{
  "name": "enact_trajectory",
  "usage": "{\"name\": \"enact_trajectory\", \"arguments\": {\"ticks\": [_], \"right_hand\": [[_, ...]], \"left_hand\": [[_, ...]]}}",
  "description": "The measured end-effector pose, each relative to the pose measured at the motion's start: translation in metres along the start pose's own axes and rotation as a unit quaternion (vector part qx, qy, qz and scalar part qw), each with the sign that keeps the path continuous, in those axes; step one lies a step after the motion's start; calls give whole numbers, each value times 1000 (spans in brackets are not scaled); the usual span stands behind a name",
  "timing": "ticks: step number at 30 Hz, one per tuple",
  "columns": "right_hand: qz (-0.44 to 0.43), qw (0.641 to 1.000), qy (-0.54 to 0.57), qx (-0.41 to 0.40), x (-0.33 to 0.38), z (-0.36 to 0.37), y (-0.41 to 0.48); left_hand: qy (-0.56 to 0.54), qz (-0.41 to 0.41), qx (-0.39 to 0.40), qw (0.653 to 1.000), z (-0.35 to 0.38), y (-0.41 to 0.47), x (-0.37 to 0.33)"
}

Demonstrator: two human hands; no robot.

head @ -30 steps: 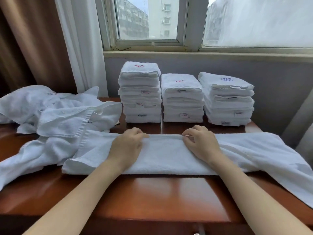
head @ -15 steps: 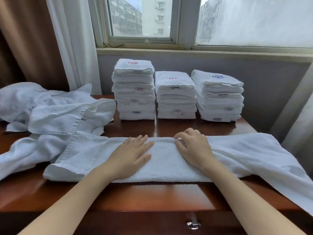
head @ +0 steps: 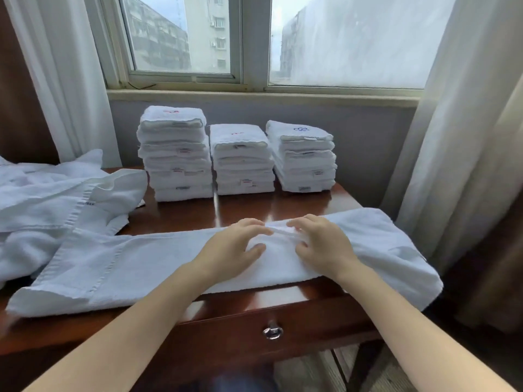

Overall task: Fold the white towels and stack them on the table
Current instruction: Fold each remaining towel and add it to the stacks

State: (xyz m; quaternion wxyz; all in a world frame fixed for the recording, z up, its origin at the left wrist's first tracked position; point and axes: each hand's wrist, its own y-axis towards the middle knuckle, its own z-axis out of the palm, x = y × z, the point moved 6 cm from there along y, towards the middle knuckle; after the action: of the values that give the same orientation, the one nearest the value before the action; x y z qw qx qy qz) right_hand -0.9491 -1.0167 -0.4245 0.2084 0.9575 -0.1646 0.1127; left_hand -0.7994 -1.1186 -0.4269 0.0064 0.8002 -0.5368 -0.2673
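Beneath window [head: 181, 38], table [head: 297, 205], 3 towel stacks [head: 243, 159]

Two bare forearms [head: 158, 315] are seen, uncovered from the wrists down to the lower edge of the view. The left hand [head: 235, 247] and the right hand [head: 322, 244] are likewise bare, and the fingernails are kept short. A blurred dark blue patch [head: 243, 381], possibly clothing, is glimpsed at bottom centre.

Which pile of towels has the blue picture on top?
The right stack. Its top towel carries a blue mark, while the left stack and middle stack have red marks on top.
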Motion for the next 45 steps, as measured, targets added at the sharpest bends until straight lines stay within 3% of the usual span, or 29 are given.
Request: {"name": "enact_trajectory", "arguments": {"ticks": [5,11,17,25,32,34,37,41,45], "right_hand": [[60,997,-18,-33,-39,-33,-36],[141,988,-14,-61,-79,-55,-56],[206,973,-70,-80,-121,-75,-57],[196,970,-55,-132,-144,-91,-20],[249,960,-104,-75,-188,-93,-4],[267,956,-77,-96,-202,-90,-6],[325,937,48,-119,-225,-77,-16],[374,877,247,-173,-242,-58,-28],[388,855,286,-192,-242,-48,-41]], "left_hand": [[-66,76,15,995,33,33,-56],[-9,117,41,992,66,65,-93],[40,93,-19,995,77,93,-105],[29,43,-25,998,92,140,-118],[95,-34,14,995,106,175,-98],[134,-37,13,990,109,180,-100],[126,3,-20,992,115,183,-113],[70,30,-14,997,128,190,-126],[122,38,-8,992,135,200,-129]]}}
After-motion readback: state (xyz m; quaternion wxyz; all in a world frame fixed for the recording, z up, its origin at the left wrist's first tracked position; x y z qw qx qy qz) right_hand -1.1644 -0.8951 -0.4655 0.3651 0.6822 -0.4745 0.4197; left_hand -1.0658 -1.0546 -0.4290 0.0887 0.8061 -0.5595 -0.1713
